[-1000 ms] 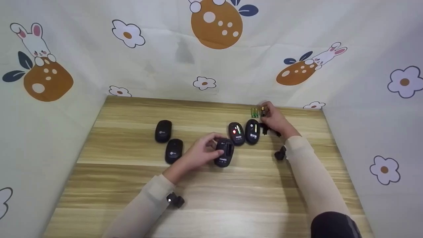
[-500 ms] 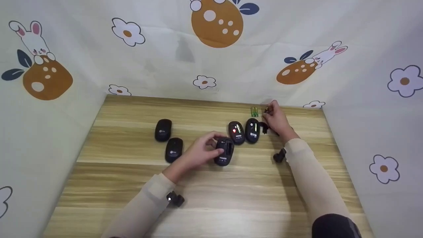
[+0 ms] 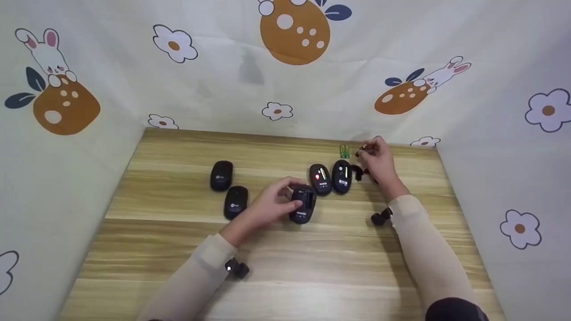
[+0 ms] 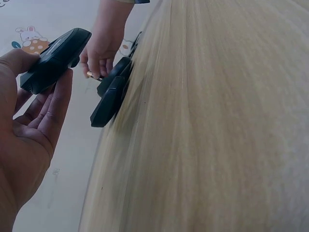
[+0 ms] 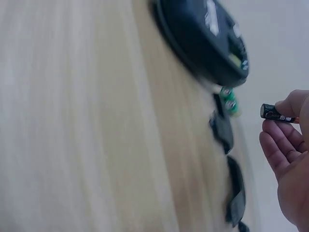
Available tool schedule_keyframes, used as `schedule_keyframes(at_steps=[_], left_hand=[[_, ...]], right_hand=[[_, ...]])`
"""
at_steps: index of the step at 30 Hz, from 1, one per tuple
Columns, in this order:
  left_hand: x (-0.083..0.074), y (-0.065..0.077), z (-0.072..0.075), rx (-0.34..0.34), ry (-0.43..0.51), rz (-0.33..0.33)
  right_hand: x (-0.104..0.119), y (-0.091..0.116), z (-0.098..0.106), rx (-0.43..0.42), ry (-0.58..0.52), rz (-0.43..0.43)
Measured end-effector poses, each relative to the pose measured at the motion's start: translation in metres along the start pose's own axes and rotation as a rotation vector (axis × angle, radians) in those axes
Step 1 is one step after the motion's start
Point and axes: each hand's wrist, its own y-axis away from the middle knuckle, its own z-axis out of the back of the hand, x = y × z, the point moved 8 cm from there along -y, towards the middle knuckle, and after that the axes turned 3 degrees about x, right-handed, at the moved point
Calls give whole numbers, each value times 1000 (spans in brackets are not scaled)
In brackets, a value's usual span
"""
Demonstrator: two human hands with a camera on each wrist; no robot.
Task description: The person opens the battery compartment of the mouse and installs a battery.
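My left hand [image 3: 270, 204] holds a black computer mouse [image 3: 303, 214] above the table, underside up, thumb on its base and fingers beneath. Its open battery slot looks dark and bare. At the back right, my right hand [image 3: 381, 164] pinches a small black battery with an orange end [image 5: 273, 113] between thumb and fingers. Left of that hand lie green batteries [image 3: 344, 151]. Two more mice, one glowing red [image 3: 320, 179] and one beside it [image 3: 342, 177], lie bottom up with batteries showing in their slots. Black battery covers [image 5: 235, 191] lie by the right hand, partly hidden in the head view.
Two mice, one farther back [image 3: 221, 176] and one nearer [image 3: 236, 203], lie top side up to the left on the wooden table [image 3: 285, 272]. Printed cloth walls [image 3: 214, 89] enclose the table at the back and both sides.
The right hand has picked up the battery from beside the green ones and drawn it slightly to the right, tilting it. My left hand and its mouse have stayed put.
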Motion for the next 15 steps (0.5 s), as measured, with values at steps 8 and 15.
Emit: schedule_keyframes(at_steps=[8,15], left_hand=[[0,-1,0,-3,3,-19],[0,-1,0,-7,7,-16]], right_hand=[[24,13,-6,-20,-138,14],[40,26,-15,-6,-193,23]])
